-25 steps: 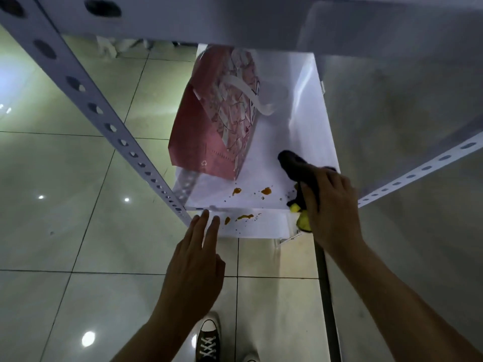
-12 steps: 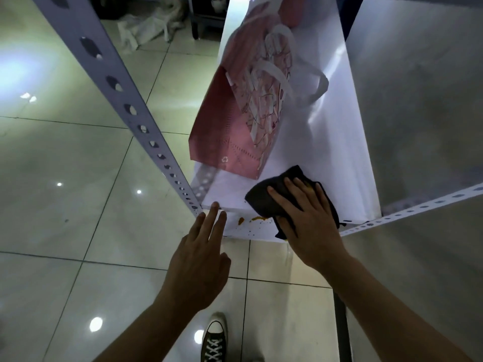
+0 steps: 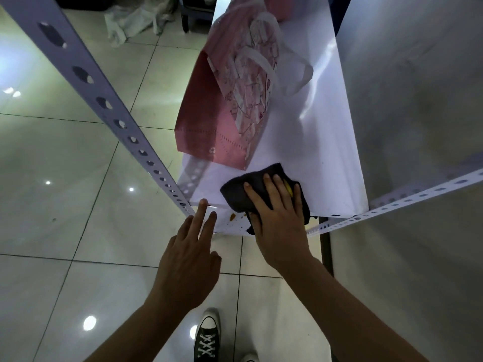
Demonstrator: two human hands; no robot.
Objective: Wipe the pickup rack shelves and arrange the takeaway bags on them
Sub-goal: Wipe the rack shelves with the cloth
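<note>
A white rack shelf (image 3: 308, 142) runs away from me. On it stands a pink takeaway bag (image 3: 230, 105) with white handles and a printed pattern, leaning left past the shelf's edge. My right hand (image 3: 277, 212) lies flat on a dark cloth (image 3: 240, 190) with a bit of yellow showing, pressed onto the shelf's near edge. Orange spots (image 3: 232, 217) mark the shelf's front lip beside the cloth. My left hand (image 3: 190, 257) is spread, its fingertips touching the front lip near the left post.
A perforated grey rack post (image 3: 104, 105) slants down on the left, and a perforated rail (image 3: 392, 205) crosses on the right. Glossy tiled floor lies below, with my shoes (image 3: 207, 335) on it. A crumpled white cloth (image 3: 136, 20) lies on the floor far back.
My right hand brought the bunched cloth down, spread it flat over the orange stains and has slid it slightly along the near edge. The view has tilted up. My left hand stays at the lip.
</note>
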